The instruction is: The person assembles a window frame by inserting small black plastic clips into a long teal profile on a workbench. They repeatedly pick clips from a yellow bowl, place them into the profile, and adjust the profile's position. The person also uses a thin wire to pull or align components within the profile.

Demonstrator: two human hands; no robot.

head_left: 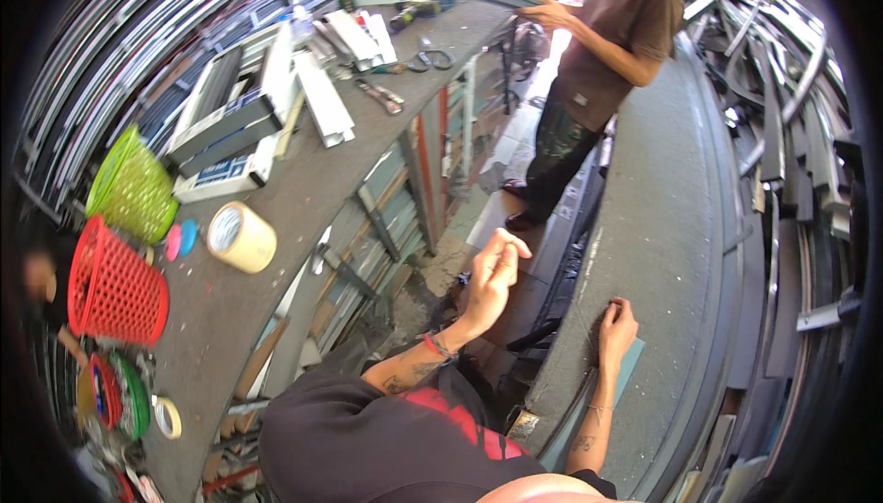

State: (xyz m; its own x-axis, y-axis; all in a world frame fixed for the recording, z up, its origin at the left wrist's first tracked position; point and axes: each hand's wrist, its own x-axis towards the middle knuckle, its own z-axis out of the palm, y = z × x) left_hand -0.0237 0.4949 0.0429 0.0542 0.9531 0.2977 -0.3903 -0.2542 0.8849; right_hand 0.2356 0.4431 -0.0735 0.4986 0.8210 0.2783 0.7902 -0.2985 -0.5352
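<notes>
My left hand [497, 273] is raised over the gap between two benches, its fingers curled together in a pinch. Whatever it may hold is too small or hidden to make out. On the grey bench to the right, my right hand [618, 330] rests with its fingers bent down and closed near the bench's inner edge. What lies under those fingers cannot be seen. A flat grey-green strip [629, 367] lies beneath my right wrist and forearm.
A co-worker [602, 52] stands ahead in the aisle, one hand on a long dark bar. The left bench [207, 319] carries a red basket [120, 287], green basket [133, 186], tape roll [241, 237], scissors [430, 57] and white profiles [322, 103]. Metal lengths [782, 135] crowd the right.
</notes>
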